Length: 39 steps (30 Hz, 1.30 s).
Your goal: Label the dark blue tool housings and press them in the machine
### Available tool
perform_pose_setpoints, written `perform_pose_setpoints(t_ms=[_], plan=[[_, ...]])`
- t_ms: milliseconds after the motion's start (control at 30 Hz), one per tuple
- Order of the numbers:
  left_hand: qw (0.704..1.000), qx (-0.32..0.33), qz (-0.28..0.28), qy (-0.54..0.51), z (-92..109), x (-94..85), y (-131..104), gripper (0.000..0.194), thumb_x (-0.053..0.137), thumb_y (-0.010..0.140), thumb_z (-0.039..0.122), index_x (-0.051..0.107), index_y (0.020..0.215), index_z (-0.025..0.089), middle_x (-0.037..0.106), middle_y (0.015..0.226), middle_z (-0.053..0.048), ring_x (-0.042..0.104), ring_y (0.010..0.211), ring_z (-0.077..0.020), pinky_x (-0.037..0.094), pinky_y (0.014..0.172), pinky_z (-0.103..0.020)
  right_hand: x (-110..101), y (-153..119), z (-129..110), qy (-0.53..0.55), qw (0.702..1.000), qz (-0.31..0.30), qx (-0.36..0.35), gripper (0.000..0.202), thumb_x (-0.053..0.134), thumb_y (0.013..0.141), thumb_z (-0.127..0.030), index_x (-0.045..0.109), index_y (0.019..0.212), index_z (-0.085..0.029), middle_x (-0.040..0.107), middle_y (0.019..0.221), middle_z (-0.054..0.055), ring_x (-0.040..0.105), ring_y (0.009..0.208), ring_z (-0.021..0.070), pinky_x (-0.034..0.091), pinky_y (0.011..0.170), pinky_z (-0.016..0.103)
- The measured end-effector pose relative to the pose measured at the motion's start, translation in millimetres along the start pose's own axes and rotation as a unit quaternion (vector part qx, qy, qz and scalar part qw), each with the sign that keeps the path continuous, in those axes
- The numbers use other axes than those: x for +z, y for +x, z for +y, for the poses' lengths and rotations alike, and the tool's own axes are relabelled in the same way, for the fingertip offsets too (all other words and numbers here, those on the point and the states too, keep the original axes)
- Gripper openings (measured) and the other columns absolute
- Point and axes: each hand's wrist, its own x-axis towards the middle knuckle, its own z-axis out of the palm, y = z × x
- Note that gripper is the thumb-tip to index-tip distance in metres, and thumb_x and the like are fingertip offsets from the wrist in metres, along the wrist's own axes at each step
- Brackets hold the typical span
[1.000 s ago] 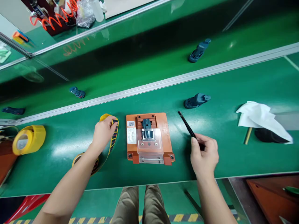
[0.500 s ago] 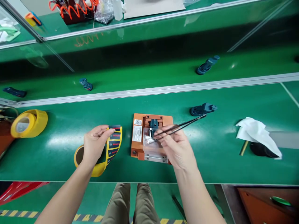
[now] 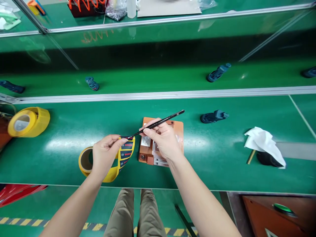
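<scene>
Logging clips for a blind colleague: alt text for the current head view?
The left hand pinches the end of a BOSCH label strip; the right hand points black tweezers at it. An orange fixture sits partly hidden behind the right hand.

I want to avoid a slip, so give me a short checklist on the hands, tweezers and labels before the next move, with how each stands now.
1. Left hand holding the end of the label strip: ok.
2. Right hand holding the tweezers: ok.
3. Tweezers' tip at the top label: ok.
4. Top label gripped by the tweezers: cannot tell, too small to see.
5. Orange block fully in view: not ok, the right hand hides part of it.
6. Dark blue tool right of the block apart from both hands: ok.
</scene>
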Motion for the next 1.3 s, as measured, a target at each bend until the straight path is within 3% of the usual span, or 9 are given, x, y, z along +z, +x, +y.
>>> perform_pose_setpoints(t_ms=[167,333,467,600,700,767,867,1300], plan=[[0.976,0.074,-0.031,0.201,8,1.9,13,0.046,0.055,0.092,0.057,0.074,0.112,0.021,0.079,0.096,-0.006,0.072,0.079,-0.0211,0.054,0.071,-0.031,-16,-9,-6,-0.050,0.997,0.049,-0.034,0.030,0.086,0.075,-0.042,0.066,0.087,-0.023,0.074,0.084,0.000,0.072,0.079,0.0165,0.061,0.079,0.033],[0.901,0.123,-0.042,0.414,-2,14.7,49,0.056,0.050,0.093,0.059,0.068,0.123,0.015,0.077,0.097,-0.013,0.072,0.092,-0.0310,0.053,0.081,-0.040,-62,-24,-22,-0.117,0.987,0.098,-0.051,0.033,0.084,0.077,-0.045,0.063,0.089,-0.023,0.072,0.084,0.000,0.071,0.078,0.0163,0.061,0.078,0.034],[0.873,0.204,-0.042,0.442,-9,22.6,58,0.061,0.054,0.094,0.057,0.057,0.138,0.015,0.072,0.099,-0.014,0.068,0.096,-0.0308,0.052,0.084,-0.042,-96,-34,-30,-0.144,0.983,0.104,-0.047,0.032,0.082,0.080,-0.045,0.061,0.091,-0.023,0.072,0.082,0.000,0.071,0.076,0.0167,0.060,0.077,0.035],[0.858,0.341,0.016,0.385,-5,40.2,28,0.045,0.061,0.094,0.046,0.065,0.128,0.017,0.067,0.100,-0.014,0.062,0.101,-0.0305,0.049,0.090,-0.046,-116,-37,-28,-0.183,0.976,0.106,-0.047,0.032,0.080,0.082,-0.047,0.061,0.092,-0.023,0.071,0.083,0.000,0.070,0.080,0.0172,0.056,0.076,0.034],[0.838,0.441,-0.087,0.309,-3,65.0,-13,0.028,0.062,0.095,0.033,0.067,0.120,0.021,0.071,0.109,-0.010,0.062,0.108,-0.0270,0.048,0.095,-0.044,-123,-35,-25,-0.192,0.976,0.090,-0.045,0.032,0.078,0.083,-0.047,0.059,0.094,-0.023,0.072,0.086,0.000,0.070,0.085,0.0180,0.054,0.078,0.034],[0.803,0.477,-0.178,0.310,-7,80.7,-40,0.036,0.065,0.094,0.033,0.063,0.129,0.021,0.068,0.129,-0.011,0.057,0.123,-0.0291,0.044,0.104,-0.047,-125,-33,-23,-0.189,0.978,0.080,-0.044,0.032,0.078,0.084,-0.047,0.058,0.094,-0.023,0.072,0.087,0.001,0.071,0.085,0.0184,0.054,0.079,0.034],[0.770,0.477,-0.220,0.362,-16,94.6,-63,0.052,0.066,0.093,0.035,0.054,0.142,0.020,0.057,0.148,-0.012,0.048,0.137,-0.0337,0.037,0.111,-0.053,-126,-31,-21,-0.186,0.979,0.073,-0.050,0.032,0.078,0.084,-0.047,0.058,0.094,-0.024,0.073,0.087,0.001,0.071,0.086,0.0188,0.055,0.081,0.035],[0.778,0.462,-0.204,0.374,-23,96.8,-67,0.052,0.065,0.093,0.030,0.054,0.143,0.022,0.056,0.149,-0.009,0.047,0.139,-0.0330,0.036,0.112,-0.053,-129,-31,-15,-0.163,0.983,0.065,-0.057,0.025,0.078,0.086,-0.040,0.060,0.092,-0.023,0.071,0.085,-0.001,0.069,0.082,0.0164,0.054,0.079,0.032]])
